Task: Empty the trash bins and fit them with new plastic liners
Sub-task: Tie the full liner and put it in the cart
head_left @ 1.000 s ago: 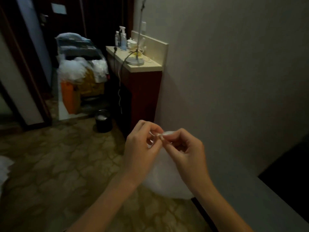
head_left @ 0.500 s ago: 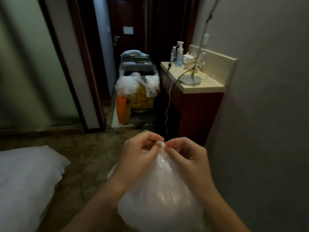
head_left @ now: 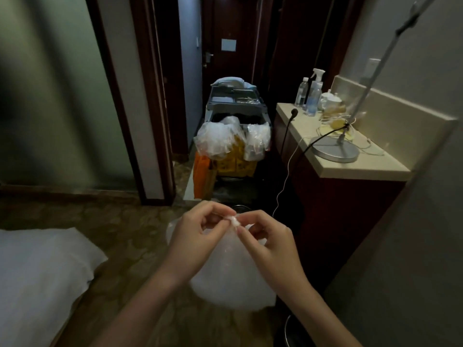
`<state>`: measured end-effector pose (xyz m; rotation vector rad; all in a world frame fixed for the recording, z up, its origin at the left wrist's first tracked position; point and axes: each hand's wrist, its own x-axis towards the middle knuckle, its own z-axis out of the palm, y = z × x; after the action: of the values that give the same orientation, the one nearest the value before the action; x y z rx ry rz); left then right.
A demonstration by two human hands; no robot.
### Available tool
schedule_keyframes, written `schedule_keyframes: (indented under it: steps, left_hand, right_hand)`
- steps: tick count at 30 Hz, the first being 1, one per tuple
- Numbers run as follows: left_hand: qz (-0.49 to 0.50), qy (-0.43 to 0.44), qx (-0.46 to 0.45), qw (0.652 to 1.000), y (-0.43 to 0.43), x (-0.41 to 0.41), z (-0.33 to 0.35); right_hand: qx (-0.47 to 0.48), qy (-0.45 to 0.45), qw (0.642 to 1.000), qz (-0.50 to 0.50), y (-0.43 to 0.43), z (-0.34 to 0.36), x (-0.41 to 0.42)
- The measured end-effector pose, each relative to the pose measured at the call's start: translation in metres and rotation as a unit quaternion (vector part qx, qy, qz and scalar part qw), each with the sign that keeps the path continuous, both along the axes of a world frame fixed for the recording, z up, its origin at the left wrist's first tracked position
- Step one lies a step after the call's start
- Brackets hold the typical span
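The left hand point(head_left: 200, 236) and right hand point(head_left: 268, 242) both pinch the bunched white top of a full plastic bag point(head_left: 233, 279), which hangs between the forearms above the patterned floor point(head_left: 120, 229), near a dark wooden cabinet point(head_left: 345, 204).

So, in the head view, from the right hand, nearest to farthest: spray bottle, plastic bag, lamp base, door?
1. plastic bag, in the right hand.
2. lamp base, on the counter's near end.
3. spray bottle, farther back on it.
4. door, hallway's end.
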<state>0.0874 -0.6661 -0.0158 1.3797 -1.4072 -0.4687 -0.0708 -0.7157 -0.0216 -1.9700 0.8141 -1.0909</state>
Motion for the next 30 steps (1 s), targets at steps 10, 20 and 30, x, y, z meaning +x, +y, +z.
schedule_keyframes:
  steps: [10, 20, 30]
  left_hand:
    - [0.014, -0.001, -0.037, 0.999, -0.201, 0.112, -0.021]
    - [0.012, 0.021, -0.077, 0.997, -0.377, 0.204, 0.017]
    - [-0.008, 0.068, -0.025, 0.997, -0.542, 0.260, 0.014]
  right_hand:
    - [0.011, 0.005, 0.998, -0.058, -0.184, -0.016, 0.122]
    - [-0.040, -0.026, 0.994, -0.103, -0.354, 0.011, 0.225]
    - [-0.045, -0.041, 0.996, -0.073, -0.541, -0.002, 0.274]
